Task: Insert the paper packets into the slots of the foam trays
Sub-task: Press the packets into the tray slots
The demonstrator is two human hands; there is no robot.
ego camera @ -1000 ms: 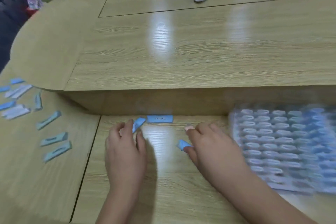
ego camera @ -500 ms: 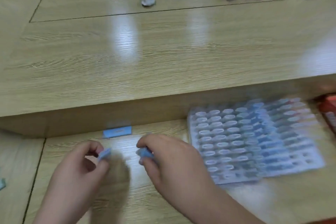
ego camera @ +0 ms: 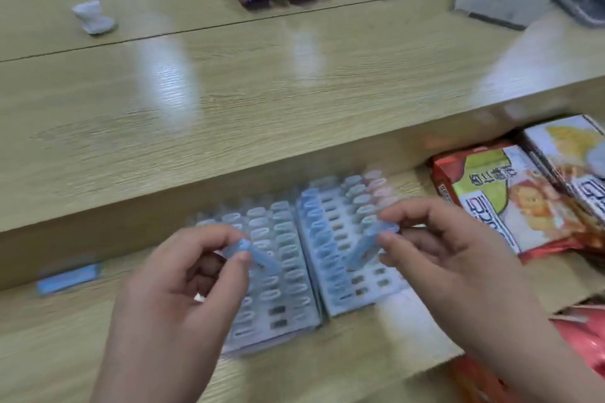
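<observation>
The fingers (ego camera: pixel 240 255) of your left hand (ego camera: pixel 176 298) pinch the left packet (ego camera: pixel 258 260), a blue paper strip. The fingers of your right hand (ego camera: pixel 458 258) pinch the right packet (ego camera: pixel 361 247). Both hands have moved off the bare bench (ego camera: pixel 49 353) to above the foam trays (ego camera: pixel 284 314), so pick-up is done and insertion is next. Left packet long axis: 10 to 4 o'clock, free end at 4. Right packet long axis: 1 to 7 o'clock, free end at 7. Neither is yet in a slot. A third packet (ego camera: pixel 67 278) lies on the bench at 9 o'clock of the trays.
</observation>
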